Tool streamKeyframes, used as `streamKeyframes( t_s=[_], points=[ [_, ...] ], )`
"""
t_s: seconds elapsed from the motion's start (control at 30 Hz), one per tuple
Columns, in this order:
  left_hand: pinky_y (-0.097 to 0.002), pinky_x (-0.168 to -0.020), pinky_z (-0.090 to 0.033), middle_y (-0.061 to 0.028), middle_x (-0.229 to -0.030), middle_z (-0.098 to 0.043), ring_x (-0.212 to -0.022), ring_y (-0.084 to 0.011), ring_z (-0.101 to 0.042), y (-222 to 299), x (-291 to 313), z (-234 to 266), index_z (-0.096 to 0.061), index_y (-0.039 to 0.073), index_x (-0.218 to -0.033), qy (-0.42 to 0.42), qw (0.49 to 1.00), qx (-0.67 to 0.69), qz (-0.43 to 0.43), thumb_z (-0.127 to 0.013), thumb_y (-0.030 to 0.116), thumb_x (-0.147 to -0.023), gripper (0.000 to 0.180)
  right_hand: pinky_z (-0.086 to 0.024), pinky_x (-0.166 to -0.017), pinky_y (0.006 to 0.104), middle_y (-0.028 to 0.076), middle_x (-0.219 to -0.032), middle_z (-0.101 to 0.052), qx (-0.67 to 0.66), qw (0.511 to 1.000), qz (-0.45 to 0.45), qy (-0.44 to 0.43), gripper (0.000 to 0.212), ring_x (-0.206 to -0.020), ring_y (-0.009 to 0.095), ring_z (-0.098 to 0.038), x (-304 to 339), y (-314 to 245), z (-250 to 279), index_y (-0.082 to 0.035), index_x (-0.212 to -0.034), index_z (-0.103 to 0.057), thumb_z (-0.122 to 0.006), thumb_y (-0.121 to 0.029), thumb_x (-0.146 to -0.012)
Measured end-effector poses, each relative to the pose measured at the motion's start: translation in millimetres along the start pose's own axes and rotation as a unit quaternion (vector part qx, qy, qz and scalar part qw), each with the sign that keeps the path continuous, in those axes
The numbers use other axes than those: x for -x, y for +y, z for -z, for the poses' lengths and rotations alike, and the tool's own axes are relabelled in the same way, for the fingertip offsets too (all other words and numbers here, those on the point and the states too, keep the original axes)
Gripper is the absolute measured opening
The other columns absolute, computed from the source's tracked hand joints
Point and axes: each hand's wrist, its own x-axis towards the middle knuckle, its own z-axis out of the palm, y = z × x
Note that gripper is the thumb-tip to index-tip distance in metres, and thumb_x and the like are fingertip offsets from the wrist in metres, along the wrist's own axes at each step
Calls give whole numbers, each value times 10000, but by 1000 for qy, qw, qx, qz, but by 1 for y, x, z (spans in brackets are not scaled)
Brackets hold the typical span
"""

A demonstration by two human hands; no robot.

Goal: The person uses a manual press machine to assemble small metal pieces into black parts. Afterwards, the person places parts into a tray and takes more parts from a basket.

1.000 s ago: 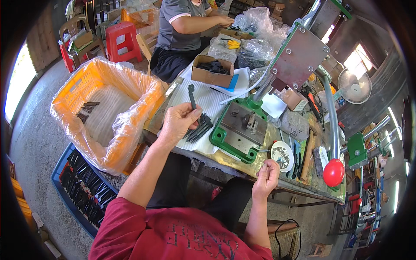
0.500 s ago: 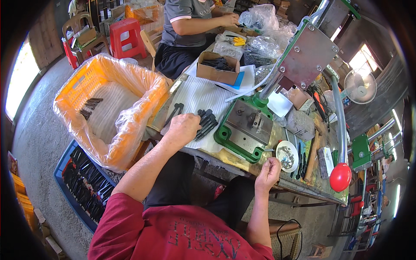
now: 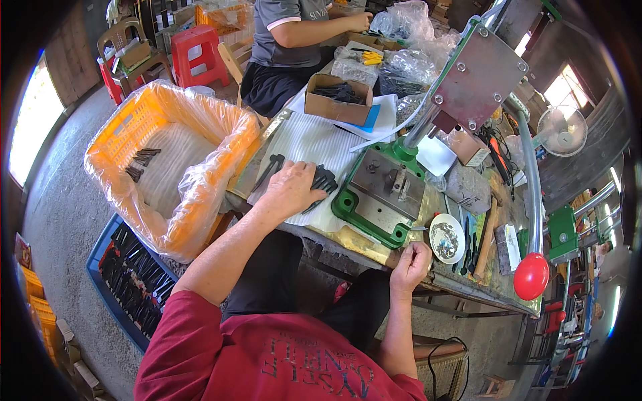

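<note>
My left hand lies over the near part of a white foam sheet, its thumb set apart from the fingers. Just beyond its thumb is a pile of black, handle-like pieces, partly hidden by the hand. More long black pieces lie to its left. At the table's front edge, my right hand is closed with fingertips pressed together; anything in them is too small to make out. Close to it stands a white bowl with small metal bits inside. The green-based hand press stands between my hands.
An orange crate lined with clear plastic holds a few dark pieces at left. Below it, a blue bin is full of black parts. The press lever ends in a red knob. A cardboard box and a co-worker are beyond.
My left hand has spread from a closed pose and settled lower over the black pieces, thumb now toward the pile. The right hand stays closed in nearly the same place.
</note>
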Motion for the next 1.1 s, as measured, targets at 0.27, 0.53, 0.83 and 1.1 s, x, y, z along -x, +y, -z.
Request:
streamKeyframes(
  t_s=[0.27,0.53,0.83,1.1],
  points=[
    [-383,-817,-375,-223,-954,-501,-937,-352,-466,-2,-6,-9,-439,-60,-976,-52,999,6,2,-624,308,-638,533,-408,-638,324,159,-779,-489,1,1000,1,2,63,-703,273,-490,0,-1,1,27,-786,-471,-470,-14,-738],
    [-381,-832,-364,-239,-938,-484,-940,-353,-451,2,-9,-15,-420,-80,-995,-59,998,-8,14,-537,202,-630,476,-408,-639,325,163,-787,-493,5,1000,12,5,59,-705,275,-492,1,1,2,28,-777,-474,-473,-13,-735],
    [-419,-800,-372,-245,-950,-442,-897,-375,-438,12,-7,-29,-331,-51,-1102,-8,998,-53,39,-483,100,-618,530,-399,-645,309,146,-798,-494,-9,1000,15,8,58,-711,252,-483,2,1,3,19,-789,-473,-476,-18,-745],
    [-422,-791,-372,-243,-940,-454,-905,-371,-448,11,-12,-29,-366,-48,-1027,-10,996,-25,83,-471,60,-631,424,-393,-635,288,125,-799,-493,-6,1000,11,4,45,-700,226,-473,3,2,3,10,-788,-471,-478,-21,-756]
  ],
)
